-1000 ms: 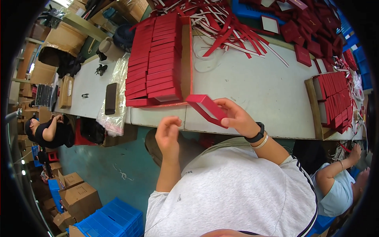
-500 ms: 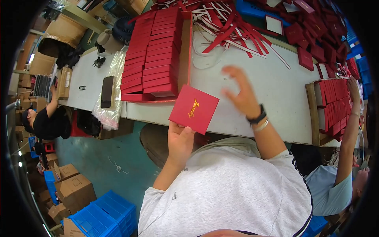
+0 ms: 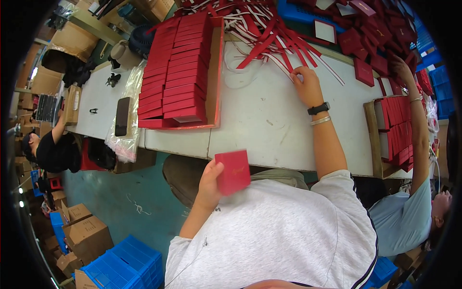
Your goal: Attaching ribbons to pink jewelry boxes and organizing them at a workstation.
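Note:
My left hand (image 3: 209, 187) grips a small square red box (image 3: 234, 172) with gold lettering on its lid, held close in front of my shirt. The box is slightly blurred. Farther out over the white table, my right hand (image 3: 308, 87), with a watch and bangle at its wrist, has its fingers pinched at the end of a red ribbon (image 3: 287, 61). That ribbon belongs to a loose heap of red and white ribbons (image 3: 262, 24) at the back of the table.
A tray (image 3: 217, 72) holds rows of red boxes left of centre. Beside it lie a phone (image 3: 122, 117) and plastic sleeves (image 3: 126, 144). More red boxes (image 3: 364, 72) pile up at the back right, where a co-worker's arm (image 3: 419, 115) reaches past another filled carton (image 3: 372, 139).
My left hand has drawn the red box down toward my body and tilted it. My right hand has moved forward to the ribbons, its fingers closing. The co-worker's hand has moved to the box pile.

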`<control>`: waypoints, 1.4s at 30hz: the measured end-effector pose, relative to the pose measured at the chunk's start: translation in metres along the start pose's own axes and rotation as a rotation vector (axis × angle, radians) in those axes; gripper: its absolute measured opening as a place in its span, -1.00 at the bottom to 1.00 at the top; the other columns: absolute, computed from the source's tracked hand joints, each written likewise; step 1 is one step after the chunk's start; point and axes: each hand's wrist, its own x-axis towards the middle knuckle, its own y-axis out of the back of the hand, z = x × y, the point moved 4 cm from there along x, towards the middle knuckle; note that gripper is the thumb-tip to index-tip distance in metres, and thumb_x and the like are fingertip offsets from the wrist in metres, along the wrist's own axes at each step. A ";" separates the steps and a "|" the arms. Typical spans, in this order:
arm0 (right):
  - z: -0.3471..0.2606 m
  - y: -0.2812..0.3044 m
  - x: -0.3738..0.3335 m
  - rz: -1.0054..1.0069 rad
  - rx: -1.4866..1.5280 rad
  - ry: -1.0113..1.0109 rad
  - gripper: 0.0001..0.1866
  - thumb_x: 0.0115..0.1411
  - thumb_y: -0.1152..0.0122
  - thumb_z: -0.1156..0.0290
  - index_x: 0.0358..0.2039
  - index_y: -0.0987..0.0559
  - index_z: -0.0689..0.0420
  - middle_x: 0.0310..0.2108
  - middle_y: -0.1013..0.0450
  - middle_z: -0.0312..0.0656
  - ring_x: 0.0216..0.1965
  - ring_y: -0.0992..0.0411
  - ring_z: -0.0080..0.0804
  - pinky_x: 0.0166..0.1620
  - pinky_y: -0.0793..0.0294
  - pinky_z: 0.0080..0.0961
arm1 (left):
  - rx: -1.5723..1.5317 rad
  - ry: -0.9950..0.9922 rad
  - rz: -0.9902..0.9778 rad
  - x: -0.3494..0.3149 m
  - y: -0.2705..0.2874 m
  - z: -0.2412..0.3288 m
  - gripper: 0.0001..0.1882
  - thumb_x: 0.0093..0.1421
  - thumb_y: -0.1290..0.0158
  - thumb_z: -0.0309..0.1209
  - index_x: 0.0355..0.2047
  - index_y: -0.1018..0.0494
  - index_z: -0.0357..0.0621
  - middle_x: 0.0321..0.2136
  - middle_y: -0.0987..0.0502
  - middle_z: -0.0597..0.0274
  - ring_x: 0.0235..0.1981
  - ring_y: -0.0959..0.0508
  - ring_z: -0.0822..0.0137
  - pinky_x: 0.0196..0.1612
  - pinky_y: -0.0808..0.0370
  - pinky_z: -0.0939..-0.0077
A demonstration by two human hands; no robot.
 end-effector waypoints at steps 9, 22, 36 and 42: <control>0.012 0.071 -0.058 0.036 0.956 -0.394 -0.89 0.23 -0.08 0.47 -0.28 -0.45 0.23 -0.43 -0.43 -0.31 -0.37 -0.40 -0.61 -0.24 -0.39 -0.71 | 0.228 0.311 0.045 -0.003 0.010 -0.035 -0.86 0.23 -0.01 -0.39 -0.24 -0.45 -0.15 -0.39 -0.53 0.34 -0.39 -0.47 0.50 -0.20 -0.40 0.55; -0.090 0.038 -0.123 -0.353 1.262 -0.366 -0.83 0.19 -0.06 0.58 -0.18 -0.49 0.27 -0.25 -0.44 -0.24 -0.24 -0.44 -0.49 -0.10 -0.43 -0.55 | 1.254 -0.639 -0.025 -0.029 -0.004 0.013 -0.75 -0.04 -0.23 -0.56 -0.29 -0.56 -0.20 -0.27 -0.54 0.05 -0.30 -0.57 0.20 -0.25 -0.49 0.48; -0.185 -0.029 -0.176 -0.855 1.272 -0.533 -0.52 0.09 -0.29 0.44 -0.01 -0.34 0.26 -0.11 -0.40 -0.19 -0.11 -0.41 -0.49 -0.01 -0.42 -0.53 | -0.044 -0.403 -0.189 -0.042 0.042 -0.028 -0.46 0.23 -0.04 -0.25 0.15 -0.14 -0.12 -0.01 -0.38 0.11 0.04 -0.36 0.29 0.15 -0.25 0.30; -0.171 -0.022 -0.158 -0.586 0.715 -0.117 -0.44 0.12 -0.19 0.52 0.13 -0.25 0.26 0.09 -0.23 -0.14 0.04 -0.32 -0.39 -0.01 -0.41 -0.51 | 0.122 -0.654 0.157 -0.049 0.052 -0.020 -0.47 0.23 0.03 -0.54 0.16 -0.06 -0.10 -0.15 -0.39 0.18 -0.07 -0.40 0.35 0.07 -0.30 0.39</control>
